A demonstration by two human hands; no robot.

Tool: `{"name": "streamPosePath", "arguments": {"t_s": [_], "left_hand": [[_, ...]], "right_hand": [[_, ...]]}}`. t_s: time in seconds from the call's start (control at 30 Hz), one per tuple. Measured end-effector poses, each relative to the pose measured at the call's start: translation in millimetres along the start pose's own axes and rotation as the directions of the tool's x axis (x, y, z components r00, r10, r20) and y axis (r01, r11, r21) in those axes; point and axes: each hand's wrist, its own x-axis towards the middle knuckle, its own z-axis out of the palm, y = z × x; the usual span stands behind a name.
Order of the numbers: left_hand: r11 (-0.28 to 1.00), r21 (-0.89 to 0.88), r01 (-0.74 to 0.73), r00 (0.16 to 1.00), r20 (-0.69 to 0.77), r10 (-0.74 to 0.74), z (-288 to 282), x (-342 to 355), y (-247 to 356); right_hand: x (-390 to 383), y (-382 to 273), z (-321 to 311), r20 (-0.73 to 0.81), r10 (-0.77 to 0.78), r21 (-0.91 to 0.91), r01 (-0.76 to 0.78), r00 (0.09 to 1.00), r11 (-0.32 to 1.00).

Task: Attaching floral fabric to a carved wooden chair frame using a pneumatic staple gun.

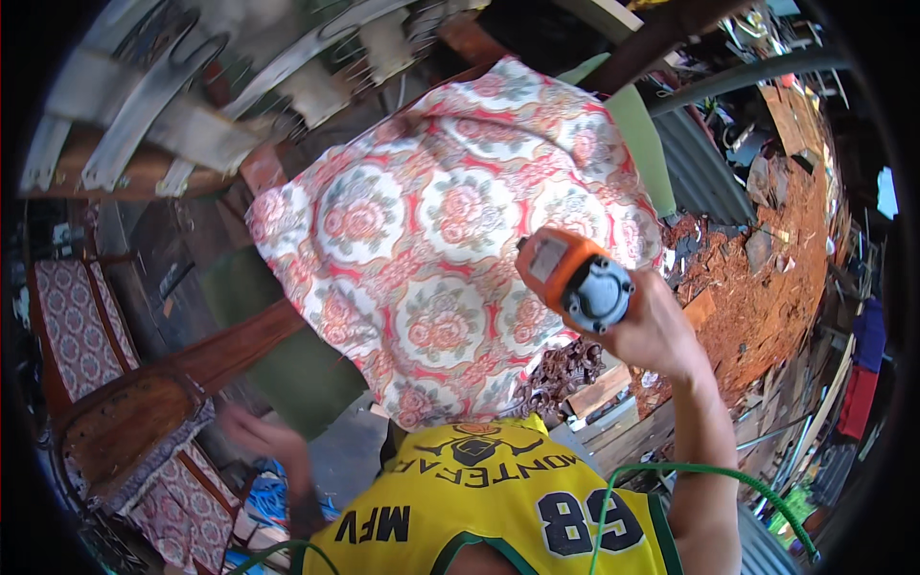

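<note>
Fingers of the right hand [655, 328] clamp around the orange tool [567, 271], its long axis running up-left from them toward the flowered cloth [441, 249]. The cloth spreads ahead and leftward, nearer this hand; the left hand [264, 436] is too blurred to tell its fingers' state.
</note>
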Motion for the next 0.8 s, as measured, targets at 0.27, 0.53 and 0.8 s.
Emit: {"name": "streamPosePath", "arguments": {"t_s": [0.27,0.53,0.8], "left_hand": [[0.836,-0.273,-0.476,0.511,0.688,0.515,210,12,190],[0.953,-0.225,-0.202,0.69,0.658,0.301,374,148,257],[0.909,-0.266,0.32,0.164,0.961,0.224,423,222,261]], "right_hand": [[-27,46,22,-0.215,-0.06,-0.15,0.027,0.975,0.988],[10,51,128,-0.408,-0.271,-0.297,0.154,0.872,0.942],[17,51,154,-0.376,-0.281,-0.312,0.165,0.883,0.936]]}}
